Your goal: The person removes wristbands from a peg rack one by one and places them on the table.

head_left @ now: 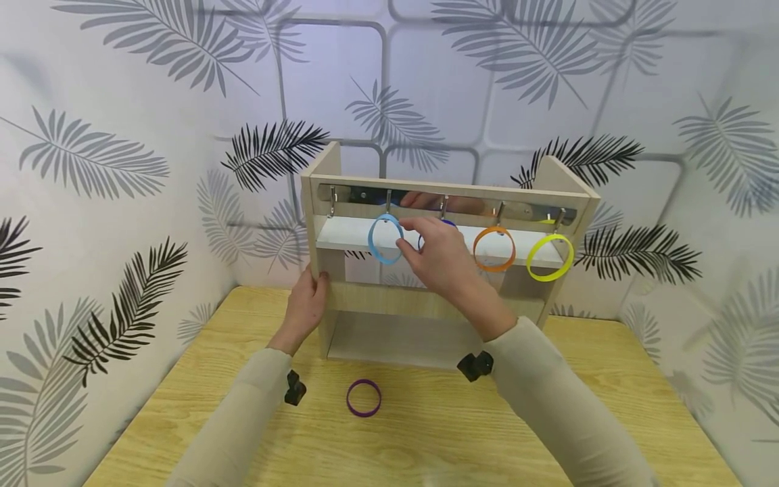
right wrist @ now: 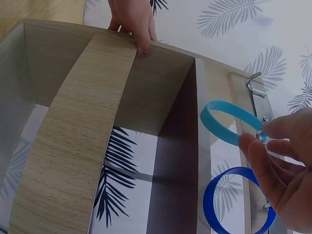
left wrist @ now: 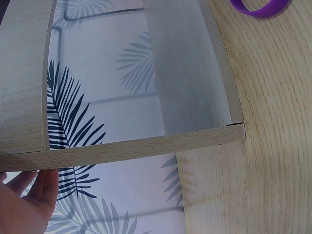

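My right hand (head_left: 441,260) pinches the right side of a light blue wristband (right wrist: 214,126), beside the second hook from the left on a small wooden shelf (head_left: 389,299). The band is at that hook; the fingers partly hide where they meet. With my left hand (head_left: 304,304) I grip the shelf's left side panel, thumb at the front edge. A dark blue wristband (right wrist: 209,204) hangs from the middle hook, partly behind my right hand in the head view. Farther right hang an orange wristband (head_left: 494,268) and a yellow wristband (head_left: 548,278).
The leftmost hook (head_left: 332,201) carries no band. A purple wristband (head_left: 349,399) lies on the wooden table (head_left: 438,433) in front of the shelf. Behind the shelf stands a wall (head_left: 426,88) with a leaf pattern.
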Tool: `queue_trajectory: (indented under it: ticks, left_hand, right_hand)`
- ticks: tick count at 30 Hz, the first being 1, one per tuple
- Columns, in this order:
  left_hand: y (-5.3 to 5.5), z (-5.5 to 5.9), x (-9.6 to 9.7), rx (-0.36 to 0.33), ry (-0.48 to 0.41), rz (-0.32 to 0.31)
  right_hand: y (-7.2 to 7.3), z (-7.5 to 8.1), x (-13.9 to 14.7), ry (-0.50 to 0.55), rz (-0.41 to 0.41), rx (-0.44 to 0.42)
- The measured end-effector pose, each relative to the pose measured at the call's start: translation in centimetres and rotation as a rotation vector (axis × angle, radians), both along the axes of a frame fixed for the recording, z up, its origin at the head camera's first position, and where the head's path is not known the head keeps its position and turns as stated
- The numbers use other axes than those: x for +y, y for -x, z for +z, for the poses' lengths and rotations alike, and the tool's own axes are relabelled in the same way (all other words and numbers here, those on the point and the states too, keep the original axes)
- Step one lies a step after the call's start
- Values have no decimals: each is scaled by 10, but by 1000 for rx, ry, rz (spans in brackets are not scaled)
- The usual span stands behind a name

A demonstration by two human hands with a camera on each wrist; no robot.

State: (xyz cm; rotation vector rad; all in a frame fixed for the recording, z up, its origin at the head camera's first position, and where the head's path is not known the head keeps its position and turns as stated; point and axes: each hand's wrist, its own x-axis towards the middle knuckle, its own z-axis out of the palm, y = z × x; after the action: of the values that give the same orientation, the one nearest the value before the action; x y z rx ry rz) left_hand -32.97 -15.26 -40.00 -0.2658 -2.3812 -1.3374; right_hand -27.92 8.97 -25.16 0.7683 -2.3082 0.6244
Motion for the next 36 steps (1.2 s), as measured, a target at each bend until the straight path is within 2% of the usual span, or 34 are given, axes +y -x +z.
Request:
queue_trajectory:
  ticks: [5, 11, 19, 36]
  left_hand:
    - [1, -1, 0, -8, 0, 6]
    - [1, -2, -1, -9, -1, 11]
    - [1, -1, 0, 9, -1, 15]
    - [0, -1, 1, 24, -5, 18]
  right_hand:
    - [4, -1, -4, 8, -8, -26]
    - [9, -7, -7, 52, -14, -16]
    - [11, -10, -9, 129, -9, -109]
    - [10, -14, -9, 183, 28, -93]
